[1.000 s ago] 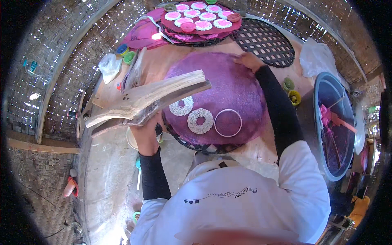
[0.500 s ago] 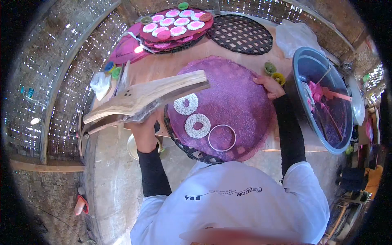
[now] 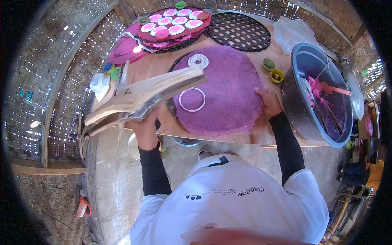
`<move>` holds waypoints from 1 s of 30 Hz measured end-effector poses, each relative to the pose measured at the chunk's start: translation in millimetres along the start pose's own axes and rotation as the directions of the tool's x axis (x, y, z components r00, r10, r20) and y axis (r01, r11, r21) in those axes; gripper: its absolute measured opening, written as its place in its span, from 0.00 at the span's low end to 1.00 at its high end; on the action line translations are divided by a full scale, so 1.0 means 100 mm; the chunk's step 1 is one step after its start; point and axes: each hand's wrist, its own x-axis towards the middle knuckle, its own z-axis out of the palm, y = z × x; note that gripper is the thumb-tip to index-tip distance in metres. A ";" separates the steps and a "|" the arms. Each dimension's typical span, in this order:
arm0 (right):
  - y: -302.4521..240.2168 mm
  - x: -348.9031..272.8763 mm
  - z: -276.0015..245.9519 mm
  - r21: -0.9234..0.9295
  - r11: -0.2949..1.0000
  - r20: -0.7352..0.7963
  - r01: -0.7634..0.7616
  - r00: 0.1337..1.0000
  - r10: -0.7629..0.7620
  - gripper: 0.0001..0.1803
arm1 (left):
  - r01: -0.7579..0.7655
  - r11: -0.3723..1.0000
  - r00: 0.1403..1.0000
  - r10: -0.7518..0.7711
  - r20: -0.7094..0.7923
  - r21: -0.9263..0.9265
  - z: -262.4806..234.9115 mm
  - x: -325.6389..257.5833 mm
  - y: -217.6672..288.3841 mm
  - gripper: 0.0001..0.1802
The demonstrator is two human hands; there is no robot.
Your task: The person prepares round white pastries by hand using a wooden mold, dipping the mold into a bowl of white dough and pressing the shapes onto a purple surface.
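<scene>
My left hand (image 3: 145, 130) is closed around a hinged wooden press (image 3: 151, 92), its two arms lying one above the other over the cloth's left part. My right hand (image 3: 270, 103) grips the right edge of a round woven tray (image 3: 172, 108) covered with purple mesh cloth (image 3: 228, 90), thumb on top; its other fingers are mostly hidden. Near the cloth's far edge lies a white lacy ring of extruded dough strands (image 3: 192, 61). A thin white hoop (image 3: 192, 110) rests closer to me, beside the press. The press hides part of the cloth.
At the back left, stacked trays carry several pink-and-white rounds (image 3: 177, 30). A black lattice tray (image 3: 239, 32) sits beside them. To the right stands a deep blue basin (image 3: 297, 81) with pink dough and a pink spatula. Small green (image 3: 268, 64) and yellow cups (image 3: 277, 76) are near it.
The cloth-covered tray has shifted away from me and turned clockwise. A lacy ring now lies near its far edge; the other is out of sight. The hoop has moved left and farther away.
</scene>
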 end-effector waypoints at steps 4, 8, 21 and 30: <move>-0.50 -0.50 0.23 -0.868 0.496 -0.054 -0.014 0.996 -0.065 0.14 | -0.056 0.991 0.992 0.041 0.121 0.125 0.04 -0.09 -0.05 0.19; -1.18 -1.00 0.74 -0.568 0.497 0.388 0.657 0.746 -0.542 0.23 | -0.158 0.935 0.888 -0.007 0.461 0.319 0.21 -0.06 -0.17 0.21; -1.43 -1.04 1.33 -0.562 0.786 0.725 0.258 0.610 0.319 0.26 | 0.299 0.403 0.876 0.245 0.416 -0.865 0.36 1.05 0.19 0.29; -1.33 -0.62 1.60 -0.834 0.527 0.505 0.164 0.612 0.609 0.35 | 0.669 0.091 0.673 0.349 0.653 -0.738 0.35 1.35 -0.55 0.26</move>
